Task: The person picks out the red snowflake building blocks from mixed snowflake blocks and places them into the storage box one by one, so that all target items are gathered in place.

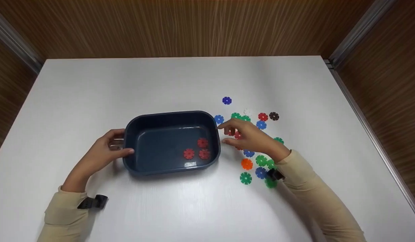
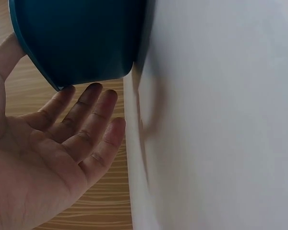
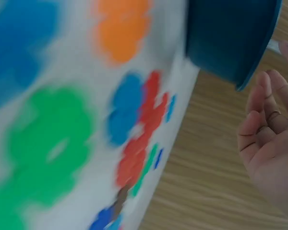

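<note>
A dark blue tray (image 1: 170, 115) sits mid-table with three red flower-shaped discs (image 1: 202, 143) in its right half. My left hand (image 1: 121, 144) rests against the tray's left end, thumb on the rim. The left wrist view shows that hand (image 2: 62, 143) with its palm spread and fingers straight beside the tray wall (image 2: 81, 38). My right hand (image 1: 227, 134) hovers just off the tray's right end, above red discs (image 1: 237, 135) on the table. In the right wrist view this hand (image 3: 269, 124) is loosely curved and empty, near the tray's corner (image 3: 230, 33).
Several loose discs lie right of the tray: violet (image 1: 226, 100), blue (image 1: 219, 119), red (image 1: 263, 116), dark brown (image 1: 274, 116), orange (image 1: 247, 164), green (image 1: 246, 178). Blurred orange (image 3: 120, 28) and green (image 3: 48, 139) discs fill the right wrist view. Wooden walls enclose the white table (image 1: 180, 80).
</note>
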